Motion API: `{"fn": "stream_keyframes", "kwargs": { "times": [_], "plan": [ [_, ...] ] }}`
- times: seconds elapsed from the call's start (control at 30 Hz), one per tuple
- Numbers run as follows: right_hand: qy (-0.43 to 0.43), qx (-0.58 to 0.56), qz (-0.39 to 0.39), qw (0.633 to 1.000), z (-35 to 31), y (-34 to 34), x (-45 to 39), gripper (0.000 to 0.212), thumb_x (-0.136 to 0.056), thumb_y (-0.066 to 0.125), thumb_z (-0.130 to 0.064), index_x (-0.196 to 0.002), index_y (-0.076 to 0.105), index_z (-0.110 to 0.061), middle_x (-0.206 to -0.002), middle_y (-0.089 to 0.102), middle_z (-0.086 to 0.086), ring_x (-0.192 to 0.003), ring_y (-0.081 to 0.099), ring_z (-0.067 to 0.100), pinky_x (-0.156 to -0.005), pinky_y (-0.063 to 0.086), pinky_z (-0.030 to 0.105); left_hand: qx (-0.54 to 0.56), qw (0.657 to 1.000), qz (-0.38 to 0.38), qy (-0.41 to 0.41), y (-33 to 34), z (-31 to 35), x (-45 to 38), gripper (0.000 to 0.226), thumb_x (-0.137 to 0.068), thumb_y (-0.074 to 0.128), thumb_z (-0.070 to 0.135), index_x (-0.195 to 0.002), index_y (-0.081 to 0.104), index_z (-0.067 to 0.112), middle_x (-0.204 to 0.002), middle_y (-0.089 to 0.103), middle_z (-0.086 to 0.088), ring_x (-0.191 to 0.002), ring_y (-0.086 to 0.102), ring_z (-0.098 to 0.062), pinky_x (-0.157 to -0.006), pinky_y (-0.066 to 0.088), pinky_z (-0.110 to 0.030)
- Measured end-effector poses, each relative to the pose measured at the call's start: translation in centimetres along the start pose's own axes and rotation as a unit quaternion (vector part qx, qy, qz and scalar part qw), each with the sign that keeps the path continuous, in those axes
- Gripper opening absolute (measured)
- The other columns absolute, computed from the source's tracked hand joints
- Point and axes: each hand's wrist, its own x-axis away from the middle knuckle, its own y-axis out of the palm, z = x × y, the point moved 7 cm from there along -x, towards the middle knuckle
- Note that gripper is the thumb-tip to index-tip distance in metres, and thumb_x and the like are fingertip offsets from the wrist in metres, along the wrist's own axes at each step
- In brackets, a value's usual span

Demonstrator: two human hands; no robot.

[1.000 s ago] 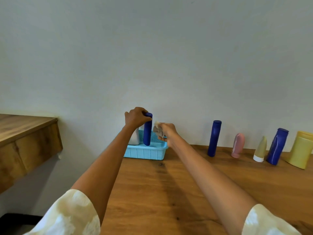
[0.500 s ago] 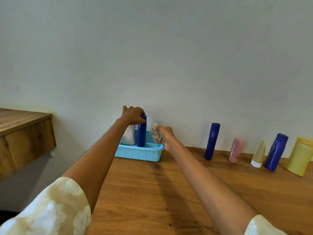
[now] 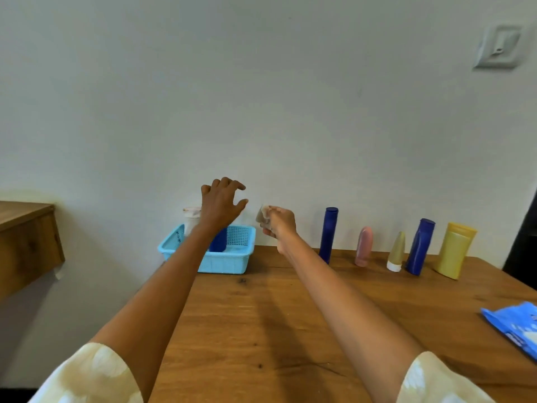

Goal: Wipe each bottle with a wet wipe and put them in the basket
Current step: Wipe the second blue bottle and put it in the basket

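The left hand [image 3: 222, 203] hides most of the basket's blue bottle [image 3: 218, 243].

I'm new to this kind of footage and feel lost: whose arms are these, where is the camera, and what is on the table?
The camera sits on a person's head, looking forward and down, so the arms are their own. The left hand hovers open over a light blue basket holding a white bottle and a blue bottle. The right hand pinches a wet wipe. Five more bottles stand along the wall on the wooden table; a blue wipes packet lies at right.
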Motion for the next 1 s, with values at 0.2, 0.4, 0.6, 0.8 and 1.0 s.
{"fn": "stream_keyframes", "kwargs": {
  "times": [0.2, 0.4, 0.6, 0.8, 1.0],
  "plan": [
    [-0.127, 0.023, 0.103, 0.986, -3.6, -6.2, -0.5, 0.030, -0.094, 0.048, -0.019, -0.069, 0.062, -0.026, -0.074, 0.065, -0.006, -0.080, 0.063, 0.016, -0.078, 0.052, 0.034, 0.135, 0.989, 0.053, -0.016, 3.2, 7.9, 1.4, 0.025, -0.088, 0.060, 0.023, -0.110, 0.055, 0.012, -0.109, 0.060, -0.006, -0.102, 0.053, -0.024, -0.083, 0.031, -0.030],
    [-0.177, 0.032, 0.198, 0.964, -5.1, -13.3, -2.4, 0.024, -0.089, 0.048, -0.021, -0.072, 0.065, -0.020, -0.079, 0.068, 0.000, -0.071, 0.058, 0.013, -0.066, 0.046, 0.029, 0.274, 0.955, -0.040, -0.107, 9.4, 13.5, 0.5, 0.047, -0.087, 0.062, 0.025, -0.128, 0.045, 0.010, -0.120, 0.057, -0.008, -0.113, 0.050, -0.024, -0.092, 0.038, -0.033],
    [-0.154, 0.020, 0.228, 0.961, -4.5, -17.4, -3.6, 0.025, -0.092, 0.049, -0.020, -0.074, 0.066, -0.016, -0.079, 0.067, 0.002, -0.077, 0.061, 0.017, -0.067, 0.051, 0.028, 0.301, 0.928, -0.185, -0.119, 14.8, 17.6, -1.6, 0.058, -0.088, 0.061, 0.033, -0.137, 0.039, 0.009, -0.133, 0.052, -0.013, -0.123, 0.046, -0.030, -0.099, 0.043, -0.041],
    [-0.145, -0.009, 0.206, 0.968, -3.8, -18.4, -3.3, 0.018, -0.093, 0.052, -0.020, -0.085, 0.068, -0.019, -0.088, 0.066, 0.001, -0.086, 0.060, 0.016, -0.079, 0.052, 0.028, 0.353, 0.917, -0.141, -0.122, 14.1, 16.6, -2.0, 0.040, -0.083, 0.069, 0.023, -0.117, 0.058, 0.005, -0.116, 0.063, -0.009, -0.106, 0.058, -0.023, -0.086, 0.048, -0.031],
    [-0.141, 0.005, 0.134, 0.981, -3.7, -16.8, -1.1, 0.031, -0.094, 0.049, -0.011, -0.120, 0.062, -0.021, -0.120, 0.063, 0.005, -0.096, 0.057, 0.016, -0.079, 0.051, 0.025, 0.548, 0.811, -0.153, -0.135, 9.3, 14.2, 0.2, 0.030, -0.085, 0.067, 0.015, -0.112, 0.056, 0.009, -0.106, 0.064, -0.007, -0.098, 0.063, -0.019, -0.074, 0.055, -0.021]
  ]
}}
